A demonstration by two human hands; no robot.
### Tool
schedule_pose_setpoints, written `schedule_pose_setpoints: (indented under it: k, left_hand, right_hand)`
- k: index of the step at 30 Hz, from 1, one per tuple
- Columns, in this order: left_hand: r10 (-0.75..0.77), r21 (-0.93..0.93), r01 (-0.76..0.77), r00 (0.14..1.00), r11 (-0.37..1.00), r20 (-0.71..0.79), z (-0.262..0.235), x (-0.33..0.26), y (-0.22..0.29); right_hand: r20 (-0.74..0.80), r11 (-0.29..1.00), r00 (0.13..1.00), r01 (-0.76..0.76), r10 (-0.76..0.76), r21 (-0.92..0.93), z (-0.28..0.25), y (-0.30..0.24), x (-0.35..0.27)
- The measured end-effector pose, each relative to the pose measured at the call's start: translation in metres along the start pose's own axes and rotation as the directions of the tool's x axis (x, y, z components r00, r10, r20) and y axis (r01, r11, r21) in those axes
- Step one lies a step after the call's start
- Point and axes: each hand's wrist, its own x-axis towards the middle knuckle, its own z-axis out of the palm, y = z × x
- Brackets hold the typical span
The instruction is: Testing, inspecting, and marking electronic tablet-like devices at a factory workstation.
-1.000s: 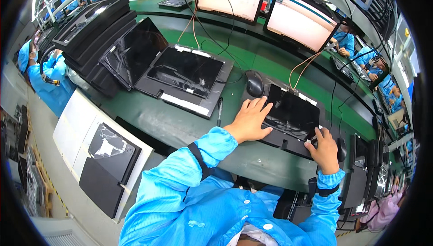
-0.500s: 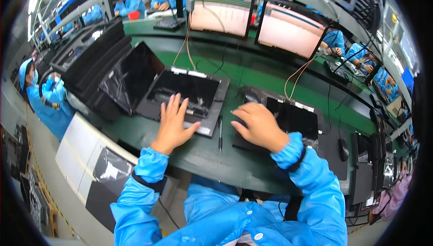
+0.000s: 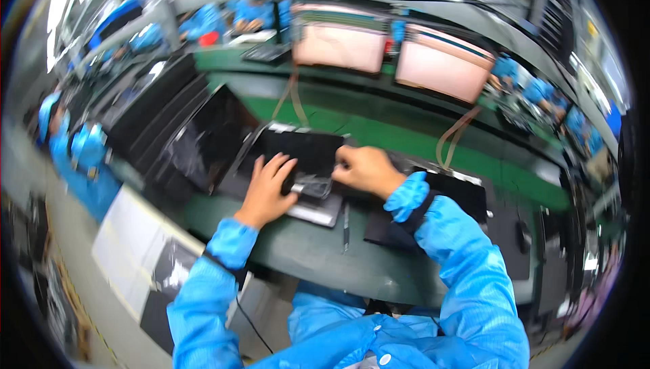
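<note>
A dark flat display panel (image 3: 298, 149) lies on a black pad at the left of the green bench, with pale tabs along its far edge. My left hand (image 3: 265, 193) rests over the panel's lower left part, fingers spread. At the panel's right edge is my right hand (image 3: 369, 169), its fingers curled and pressed together; whatever they pinch is too small or hidden to make out. A pen (image 3: 346, 227) lies on the bench below my right hand. Farther right sits a second dark panel (image 3: 457, 193), partly behind my right forearm.
Two lit monitors (image 3: 340, 44) stand at the back. A film-covered panel (image 3: 211, 135) leans against black foam trays (image 3: 152, 101) on the left. A mouse (image 3: 523, 235) is at the right. A co-worker in blue (image 3: 84, 166) stands beyond a white board (image 3: 128, 223).
My right hand has moved left and away from me, from beside the second panel to the first panel's edge, and its fingers have curled. My left hand stays over the panel. The view has shifted.
</note>
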Motion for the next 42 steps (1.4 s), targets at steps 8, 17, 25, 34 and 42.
schedule_pose_setpoints:
  k: [8, 17, 25, 34, 42]
  left_hand:
    - [-0.201, -0.179, 0.107, 0.720, 0.978, -0.665, -0.064, -0.068, 0.061]
    - [-0.996, -0.969, 0.241, 0.074, 0.056, -0.039, -0.252, -0.388, 0.061]
    - [-0.941, -0.820, 0.511, -0.327, -0.257, 0.091, -0.245, -0.526, 0.055]
    - [-0.935, -0.801, 0.539, -0.347, -0.261, 0.071, -0.241, -0.565, 0.029]
    - [-0.925, -0.748, 0.582, -0.363, -0.320, 0.112, -0.237, -0.543, -0.015]
  right_hand:
    - [-0.410, 0.983, 0.895, 0.134, -0.174, -0.126, -0.022, 0.001, -0.031]
    - [-0.411, 0.994, 0.910, -0.089, 0.056, -0.061, 0.027, 0.061, -0.067]
    - [-0.379, 0.983, 0.912, -0.179, 0.156, -0.027, 0.018, 0.056, -0.075]
    - [-0.369, 0.985, 0.920, -0.163, 0.131, -0.058, 0.024, 0.063, -0.077]
    - [-0.398, 0.987, 0.912, -0.139, 0.098, -0.077, 0.016, 0.060, -0.073]
